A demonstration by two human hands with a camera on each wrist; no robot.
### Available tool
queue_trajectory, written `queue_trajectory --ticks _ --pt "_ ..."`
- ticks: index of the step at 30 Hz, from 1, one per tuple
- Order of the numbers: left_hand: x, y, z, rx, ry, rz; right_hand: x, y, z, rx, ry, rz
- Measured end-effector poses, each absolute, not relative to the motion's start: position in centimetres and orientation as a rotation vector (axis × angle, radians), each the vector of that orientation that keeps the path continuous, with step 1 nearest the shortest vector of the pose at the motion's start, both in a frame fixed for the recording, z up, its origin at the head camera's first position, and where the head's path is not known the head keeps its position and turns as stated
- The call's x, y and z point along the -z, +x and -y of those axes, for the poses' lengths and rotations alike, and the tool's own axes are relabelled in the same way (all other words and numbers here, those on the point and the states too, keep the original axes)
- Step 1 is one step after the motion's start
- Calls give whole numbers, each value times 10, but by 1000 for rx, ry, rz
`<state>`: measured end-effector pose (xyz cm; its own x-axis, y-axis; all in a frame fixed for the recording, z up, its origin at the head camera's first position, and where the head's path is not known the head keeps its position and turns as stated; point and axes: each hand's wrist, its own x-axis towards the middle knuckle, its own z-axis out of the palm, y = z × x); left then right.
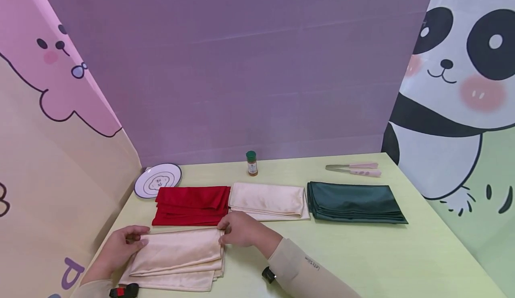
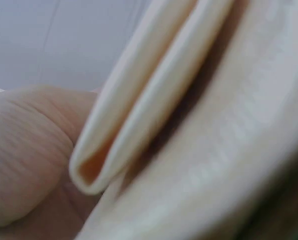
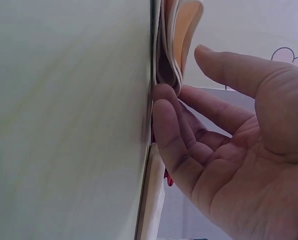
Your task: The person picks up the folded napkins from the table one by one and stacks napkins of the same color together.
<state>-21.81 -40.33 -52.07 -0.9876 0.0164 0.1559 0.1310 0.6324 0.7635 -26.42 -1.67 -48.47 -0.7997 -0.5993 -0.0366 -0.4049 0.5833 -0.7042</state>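
A folded cream satin cloth (image 1: 177, 251) lies near the table's front left, its layers slightly offset. My left hand (image 1: 118, 249) is at its upper left corner, the thumb against the edge and the fingers loosely bent. The left wrist view has the cloth's folded edge (image 2: 134, 110) close beside the blurred thumb (image 2: 29, 145); the other fingers are hidden there. At the upper right corner my right hand (image 1: 243, 231) touches the edge. In the right wrist view its bent fingertips (image 3: 164, 112) meet the fold (image 3: 168, 65), while the thumb stands apart from it.
Behind lie a folded red cloth (image 1: 193, 206), another cream cloth (image 1: 267, 199) and a dark green cloth (image 1: 356, 202). A plate (image 1: 173, 175) leans or lies at the back left. A green-capped jar (image 1: 251, 163) stands at the back, pink-handled utensils (image 1: 364, 169) at the back right.
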Motion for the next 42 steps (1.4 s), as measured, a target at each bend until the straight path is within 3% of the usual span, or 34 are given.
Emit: queue_trajectory --ticks 42 --pt "530 -223 391 1509 -207 2465 492 -267 9 1019 -776 -2508"
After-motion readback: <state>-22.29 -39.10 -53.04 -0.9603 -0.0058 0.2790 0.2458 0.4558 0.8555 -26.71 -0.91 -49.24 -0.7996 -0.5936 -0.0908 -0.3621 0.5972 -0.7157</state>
